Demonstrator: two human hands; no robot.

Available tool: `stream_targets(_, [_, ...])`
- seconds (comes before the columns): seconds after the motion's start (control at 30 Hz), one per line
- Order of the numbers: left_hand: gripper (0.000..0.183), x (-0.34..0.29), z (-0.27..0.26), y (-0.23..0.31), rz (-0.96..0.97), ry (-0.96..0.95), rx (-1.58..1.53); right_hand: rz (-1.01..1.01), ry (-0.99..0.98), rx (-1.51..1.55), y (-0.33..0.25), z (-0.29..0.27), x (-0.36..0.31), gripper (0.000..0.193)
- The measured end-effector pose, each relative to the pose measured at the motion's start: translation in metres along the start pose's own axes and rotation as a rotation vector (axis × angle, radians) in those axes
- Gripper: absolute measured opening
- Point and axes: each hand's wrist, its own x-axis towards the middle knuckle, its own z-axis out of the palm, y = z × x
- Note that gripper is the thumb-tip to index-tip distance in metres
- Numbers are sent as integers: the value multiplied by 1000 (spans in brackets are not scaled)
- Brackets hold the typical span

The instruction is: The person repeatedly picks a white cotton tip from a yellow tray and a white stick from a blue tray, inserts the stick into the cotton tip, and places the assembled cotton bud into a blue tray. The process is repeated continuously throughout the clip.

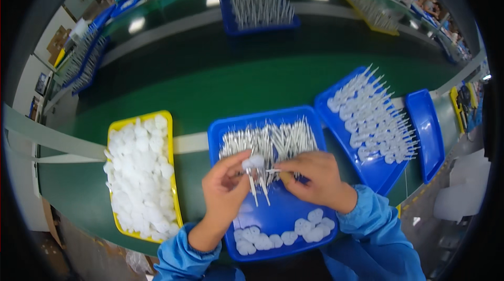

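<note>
Over the middle blue tray, my left hand pinches a white rounded plastic piece between thumb and fingers. Two thin white sticks hang down below that piece. From the right, my right hand comes close with its fingers pinched on a thin white stick, pointing toward the piece. Just beyond my hands, many similar white sticks lie packed in the tray's far half. Several loose white rounded pieces lie along its near edge. The exact join between sticks and piece is too small to make out.
To the left stands a yellow tray heaped with white rounded pieces. A blue tray at right holds rows of pieces with upright sticks, beside another blue tray. Further trays of sticks sit across the green belt; people work beyond.
</note>
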Motion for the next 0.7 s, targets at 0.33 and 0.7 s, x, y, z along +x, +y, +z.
stream_targets(0.33, [42,3,-2,6,104,-49,114,5,14,-11,0,4,-3,35])
stream_targets(0.7, [44,4,-2,3,196,-72,281,66,6,-32,0,4,-5,24])
